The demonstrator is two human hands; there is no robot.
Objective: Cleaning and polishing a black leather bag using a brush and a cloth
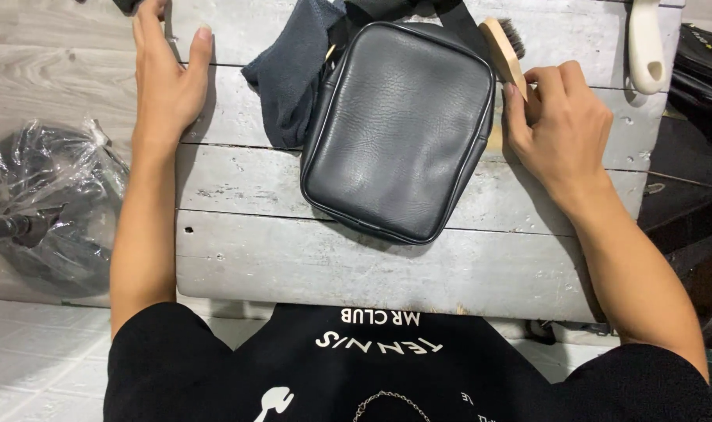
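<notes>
A black leather bag [399,129] lies flat in the middle of a whitewashed plank table [293,266]. My right hand [563,129] is closed around the wooden handle of a brush [503,48] just right of the bag, with the dark bristles pointing away from me. My left hand [167,74] rests flat on the planks at the far left, fingers apart, its fingertips touching a dark object [128,5] at the top edge. A dark grey cloth [293,70] is bunched against the bag's upper left corner.
A white handled tool [646,45] lies at the far right of the table. Dark items [704,55] sit beyond the right edge. On the tiled floor at left stands a round black object wrapped in clear plastic [51,203].
</notes>
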